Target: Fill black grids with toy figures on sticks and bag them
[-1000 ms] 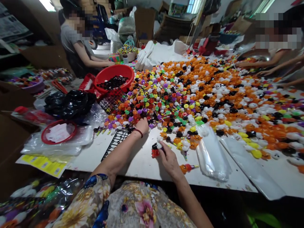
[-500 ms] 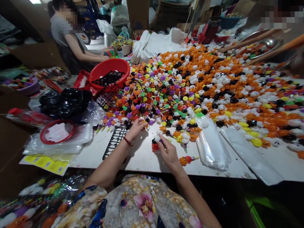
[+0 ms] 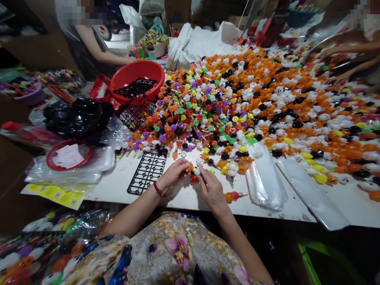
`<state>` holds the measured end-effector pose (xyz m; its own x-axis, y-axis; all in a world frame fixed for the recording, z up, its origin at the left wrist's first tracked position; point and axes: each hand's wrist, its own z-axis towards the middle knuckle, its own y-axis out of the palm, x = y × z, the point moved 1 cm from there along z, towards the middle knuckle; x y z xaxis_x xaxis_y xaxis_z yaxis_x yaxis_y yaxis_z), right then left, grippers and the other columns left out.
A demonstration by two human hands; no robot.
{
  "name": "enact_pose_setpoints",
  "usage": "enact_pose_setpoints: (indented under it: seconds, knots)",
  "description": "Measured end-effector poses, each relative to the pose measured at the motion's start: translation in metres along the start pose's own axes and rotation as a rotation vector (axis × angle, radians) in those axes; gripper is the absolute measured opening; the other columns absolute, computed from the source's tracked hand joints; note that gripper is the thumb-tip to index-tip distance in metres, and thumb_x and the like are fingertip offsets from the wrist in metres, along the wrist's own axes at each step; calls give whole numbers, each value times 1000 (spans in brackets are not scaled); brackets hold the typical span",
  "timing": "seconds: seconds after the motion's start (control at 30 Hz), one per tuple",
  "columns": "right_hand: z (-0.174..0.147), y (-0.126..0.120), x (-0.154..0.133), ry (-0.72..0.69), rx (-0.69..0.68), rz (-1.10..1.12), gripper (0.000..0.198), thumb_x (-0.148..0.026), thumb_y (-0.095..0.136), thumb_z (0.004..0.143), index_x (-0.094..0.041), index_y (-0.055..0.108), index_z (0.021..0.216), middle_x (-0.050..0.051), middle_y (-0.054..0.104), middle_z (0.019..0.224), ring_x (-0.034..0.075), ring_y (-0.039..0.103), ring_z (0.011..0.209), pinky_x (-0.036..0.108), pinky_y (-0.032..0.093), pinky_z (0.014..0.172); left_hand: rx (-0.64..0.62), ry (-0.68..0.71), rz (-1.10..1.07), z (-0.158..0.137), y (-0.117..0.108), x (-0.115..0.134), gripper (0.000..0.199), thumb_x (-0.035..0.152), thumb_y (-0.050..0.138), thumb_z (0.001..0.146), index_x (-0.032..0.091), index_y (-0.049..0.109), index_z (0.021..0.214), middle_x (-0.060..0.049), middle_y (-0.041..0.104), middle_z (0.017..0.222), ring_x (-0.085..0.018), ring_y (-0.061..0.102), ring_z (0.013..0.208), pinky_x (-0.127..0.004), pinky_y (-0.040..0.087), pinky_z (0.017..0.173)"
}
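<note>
My left hand (image 3: 174,175), with a red bead bracelet at its wrist, pinches a small orange plastic figure topper (image 3: 190,167). Just to its right, my right hand (image 3: 212,191) is closed around a few figure-topped pencils, whose white, black and red toppers (image 3: 196,170) show by the fingertips. The two bunches nearly meet above the white tabletop (image 3: 175,200); whether they touch I cannot tell. Beside the right hand lies a pencil with an orange and red topper (image 3: 234,196). A black plastic grid (image 3: 146,173) rests flat left of my left hand.
A large heap of colourful toppers (image 3: 255,91) covers the table's far side. Clear plastic bags (image 3: 264,178) lie right. On the left are a red basin (image 3: 158,81), a small red basket (image 3: 86,161) and a black bag (image 3: 78,116). One person (image 3: 89,43) works at back left; another's arms (image 3: 350,63) reach in right.
My left hand has come away from the heap's edge toward my right hand, bringing the orange topper. My right hand stays almost in place. The right-hand co-worker's arms have shifted.
</note>
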<state>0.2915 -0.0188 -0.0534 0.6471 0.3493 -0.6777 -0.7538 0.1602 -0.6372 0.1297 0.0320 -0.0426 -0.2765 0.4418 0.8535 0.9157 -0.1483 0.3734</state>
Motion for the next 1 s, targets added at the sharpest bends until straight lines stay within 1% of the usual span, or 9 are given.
enact_pose_setpoints:
  seconds: [0.17, 0.3, 0.4, 0.57, 0.63, 0.73, 0.83, 0.93, 1.0]
  knots:
    - [-3, -2, 0, -73, -14, -32, 40, -29, 40, 100, -17, 60, 132, 15, 73, 106, 24, 68, 96, 40, 57, 87, -36, 38, 96, -5, 6, -1, 35, 46, 72, 73, 19, 51, 80, 4, 52, 75, -9, 49, 66, -22, 44, 63]
    - [-6, 2, 4, -98, -7, -25, 38, -28, 42, 100, -16, 63, 129, 14, 73, 110, 23, 69, 99, 38, 58, 89, -48, 66, 201, -8, 11, -5, 34, 52, 57, 84, 21, 45, 81, 5, 47, 71, -9, 46, 61, -22, 41, 59]
    - [-9, 7, 5, -74, 49, 3, 36, -29, 44, 99, -16, 65, 125, 13, 74, 109, 23, 71, 97, 36, 59, 87, 53, 107, 342, -10, 14, -12, 34, 53, 48, 90, 21, 42, 79, 6, 41, 68, -9, 40, 58, -22, 37, 54]
    - [-15, 18, -1, -56, 84, 69, 33, -26, 45, 98, -18, 68, 121, 12, 75, 102, 21, 72, 90, 34, 61, 81, 175, 2, 323, -12, 19, -31, 28, 46, 35, 95, 23, 36, 79, 6, 38, 69, -11, 40, 56, -22, 37, 51]
    - [-17, 23, -3, -60, 89, 70, 34, -24, 45, 97, -17, 68, 121, 13, 75, 102, 22, 72, 90, 35, 61, 81, 232, 46, 404, -14, 20, -36, 23, 39, 33, 96, 24, 36, 78, 5, 39, 69, -12, 42, 58, -23, 38, 53]
    - [-17, 27, -2, -59, 74, 72, 35, -23, 44, 96, -15, 68, 119, 15, 74, 104, 24, 72, 93, 38, 60, 85, 291, 158, 554, -16, 17, -35, 16, 27, 37, 92, 23, 39, 77, 3, 41, 73, -13, 45, 63, -25, 40, 59]
    - [-13, 24, 3, -6, -25, 167, 33, -26, 46, 95, -17, 70, 116, 13, 75, 106, 24, 71, 96, 38, 58, 88, 206, 90, 552, -14, 13, -28, 17, 27, 40, 90, 23, 39, 74, 4, 39, 67, -12, 41, 57, -24, 37, 55]
    - [-9, 14, 6, 166, -153, 312, 34, -33, 54, 91, -19, 65, 120, 8, 76, 101, 21, 72, 91, 33, 59, 82, 74, -4, 456, -10, 11, -20, 18, 34, 37, 91, 23, 41, 77, 7, 37, 61, -11, 36, 50, -23, 33, 49]
    - [-6, 7, 6, 280, -187, 366, 33, -36, 59, 88, -19, 65, 115, 5, 76, 93, 19, 71, 83, 30, 58, 75, 64, 13, 415, -7, 12, -15, 18, 36, 38, 90, 22, 43, 80, 7, 39, 62, -10, 35, 50, -22, 32, 50]
